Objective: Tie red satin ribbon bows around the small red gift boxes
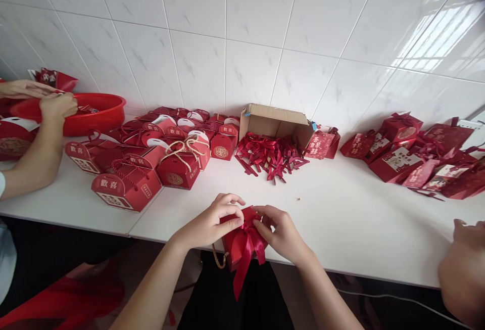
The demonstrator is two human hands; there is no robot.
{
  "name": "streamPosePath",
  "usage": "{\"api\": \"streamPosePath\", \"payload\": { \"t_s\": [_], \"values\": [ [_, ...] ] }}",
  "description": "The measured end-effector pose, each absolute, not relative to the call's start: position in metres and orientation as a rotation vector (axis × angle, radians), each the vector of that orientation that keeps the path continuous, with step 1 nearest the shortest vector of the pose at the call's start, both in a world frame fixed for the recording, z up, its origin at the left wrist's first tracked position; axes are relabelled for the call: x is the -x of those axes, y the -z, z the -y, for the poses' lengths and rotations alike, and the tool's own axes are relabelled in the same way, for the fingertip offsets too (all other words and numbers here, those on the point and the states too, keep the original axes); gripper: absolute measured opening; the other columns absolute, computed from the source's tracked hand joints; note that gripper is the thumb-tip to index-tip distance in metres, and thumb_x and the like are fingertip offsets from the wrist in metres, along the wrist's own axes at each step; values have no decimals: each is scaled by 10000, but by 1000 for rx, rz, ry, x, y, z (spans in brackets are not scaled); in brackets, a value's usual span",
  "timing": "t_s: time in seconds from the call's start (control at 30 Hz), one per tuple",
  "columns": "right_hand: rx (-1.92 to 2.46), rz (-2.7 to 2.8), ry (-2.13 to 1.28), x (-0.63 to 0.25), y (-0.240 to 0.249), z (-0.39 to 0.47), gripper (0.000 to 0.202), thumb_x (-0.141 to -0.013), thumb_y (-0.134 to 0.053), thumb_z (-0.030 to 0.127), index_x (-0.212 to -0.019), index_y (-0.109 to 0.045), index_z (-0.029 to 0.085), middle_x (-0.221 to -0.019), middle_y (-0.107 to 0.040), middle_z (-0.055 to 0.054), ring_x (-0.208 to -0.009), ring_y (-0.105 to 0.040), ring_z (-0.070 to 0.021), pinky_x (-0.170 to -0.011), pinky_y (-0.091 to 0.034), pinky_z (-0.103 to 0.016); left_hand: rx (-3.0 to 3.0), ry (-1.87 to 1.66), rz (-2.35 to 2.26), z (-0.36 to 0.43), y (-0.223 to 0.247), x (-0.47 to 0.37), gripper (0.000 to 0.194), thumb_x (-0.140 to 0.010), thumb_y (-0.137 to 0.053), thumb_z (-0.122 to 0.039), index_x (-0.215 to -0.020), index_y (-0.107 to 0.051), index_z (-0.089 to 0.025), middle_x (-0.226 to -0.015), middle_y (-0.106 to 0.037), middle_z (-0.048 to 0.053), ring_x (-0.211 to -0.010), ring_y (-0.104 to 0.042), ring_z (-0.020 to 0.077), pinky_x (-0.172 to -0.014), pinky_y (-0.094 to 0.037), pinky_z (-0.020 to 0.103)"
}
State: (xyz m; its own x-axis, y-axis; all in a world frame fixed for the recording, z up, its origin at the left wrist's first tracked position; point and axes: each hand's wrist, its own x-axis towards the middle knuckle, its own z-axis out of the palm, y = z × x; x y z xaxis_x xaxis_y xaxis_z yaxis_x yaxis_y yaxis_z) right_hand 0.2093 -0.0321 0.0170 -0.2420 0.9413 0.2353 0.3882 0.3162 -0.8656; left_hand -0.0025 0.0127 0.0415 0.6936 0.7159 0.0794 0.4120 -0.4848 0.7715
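A small red box [234, 249] with a dark red satin ribbon bow [248, 241] on it is at the table's front edge, over my lap. My left hand [223, 219] is on the left of the bow, its thumb and fingers closed at the ribbon loop. From the right, my right hand [276, 226] pinches the other side of the bow. A twisted gold cord [217, 258] hangs at the box's left side. Beyond my hands, a pile of red ribbons [271, 155] spills from an open cardboard box [278, 120] against the wall.
Many red gift boxes [129, 186] stand on the white table [329, 219] at left. Farther left, another person's hands [58, 105] work beside a red basin [113, 107]. More red boxes [401, 166] are piled at right, near another person's hand [466, 264].
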Motion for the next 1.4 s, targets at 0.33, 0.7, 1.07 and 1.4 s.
{"api": "streamPosePath", "payload": {
  "t_s": [0.33, 0.7, 1.07, 1.4],
  "values": [
    [1168, 1652, -1065, -211, -10, 32, 185, -889, -526, 298, -884, -668, 180, -802, -659, -37, -685, -556, -137, -625, -441, -251, -2031, -694, -995, -11, -23, -13, 270, -922, -434, -367, -786, -606, -210, -1119, -608, 52, -1142, -500, 194, -957, -434, 333],
    [1177, 1581, -1060, -207, -8, 35, 187, -875, -543, 340, -832, -617, 173, -697, -594, -11, -599, -501, -118, -543, -394, -230, -2033, -888, -960, -1, -22, -25, 275, -803, -611, -258, -657, -384, -209, -948, -627, 51, -968, -550, 197, -855, -447, 337],
    [1236, 1541, -978, -206, -3, 35, 174, -846, -584, 338, -787, -619, 178, -734, -599, -27, -624, -509, -128, -562, -409, -248, -1741, -905, -1018, 2, -14, -27, 296, -800, -605, -275, -596, -402, -203, -840, -653, 49, -914, -596, 191, -833, -472, 338],
    [1187, 1340, -1201, -208, 2, 36, 269, -813, -610, 429, -748, -588, 169, -672, -581, -18, -563, -489, -117, -499, -401, -243, -1743, -895, -1061, 7, -13, -31, 171, -749, -668, -254, -621, -565, -202, -859, -683, 55, -1054, -585, 222, -880, -464, 354]
  ]
}}
